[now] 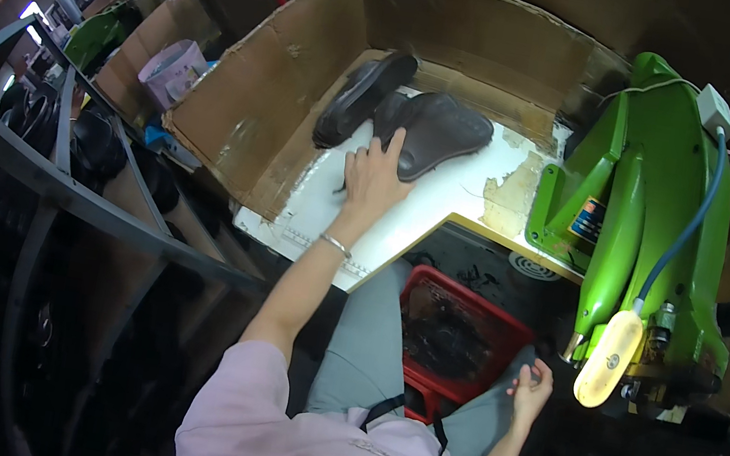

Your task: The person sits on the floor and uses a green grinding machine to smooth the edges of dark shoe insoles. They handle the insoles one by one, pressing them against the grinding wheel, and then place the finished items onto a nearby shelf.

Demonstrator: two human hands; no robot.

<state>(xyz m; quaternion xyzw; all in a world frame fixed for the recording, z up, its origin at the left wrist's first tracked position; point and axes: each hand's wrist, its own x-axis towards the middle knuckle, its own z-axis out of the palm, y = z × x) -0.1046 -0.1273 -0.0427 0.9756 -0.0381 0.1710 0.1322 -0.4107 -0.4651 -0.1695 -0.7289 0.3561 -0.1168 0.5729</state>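
My left hand reaches forward onto the white worktop and rests its fingers on the near edge of a dark shoe sole. A second dark sole leans against the cardboard wall just left of it. My right hand hangs low beside my right knee, fingers loosely curled with nothing in them, close to the cream-coloured handle of the green machine.
Cardboard walls fence the worktop's left and back. A red crate with dark scraps sits between my knees. A grey metal rack with dark soles stands to the left. A blue cable runs down the machine.
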